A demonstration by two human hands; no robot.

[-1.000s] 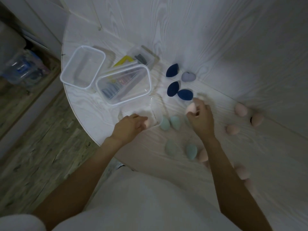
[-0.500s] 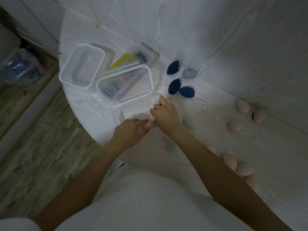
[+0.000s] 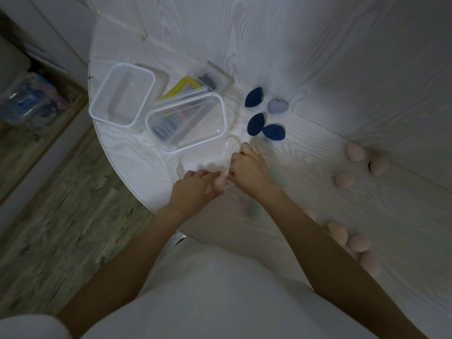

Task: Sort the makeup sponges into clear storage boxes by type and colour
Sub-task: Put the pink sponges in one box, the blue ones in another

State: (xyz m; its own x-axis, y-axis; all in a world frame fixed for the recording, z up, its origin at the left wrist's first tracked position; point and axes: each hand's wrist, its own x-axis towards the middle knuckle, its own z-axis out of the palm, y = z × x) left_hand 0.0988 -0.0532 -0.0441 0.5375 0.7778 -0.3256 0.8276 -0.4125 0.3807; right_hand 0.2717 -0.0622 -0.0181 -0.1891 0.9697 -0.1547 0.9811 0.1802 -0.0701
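Three clear boxes on white worktop. Far-left box: nothing visible inside. Middle box: sits on top of stacked lids, coloured items showing through its base, can't tell if anything is actually in it. Small box nearest the body: hard to see, at least one pink sponge at its near edge. Behind those, a further clear case with dark items, contents not identifiable.

Loose sponge count: 3 navy, grouped right of middle box. 1 lilac heart-shaped, among the navy ones. 3 pink at far right; 3–4 more pink near right forearm, partly hidden. 1 teal below right wrist, blurred; second teal smudge right of right hand, not certain.

Left hand: fingers loosely extended, tips touching the pink sponge at small box edge. Right hand: fingers curled, over small box right rim, just beside left hand; can't tell if holding anything.
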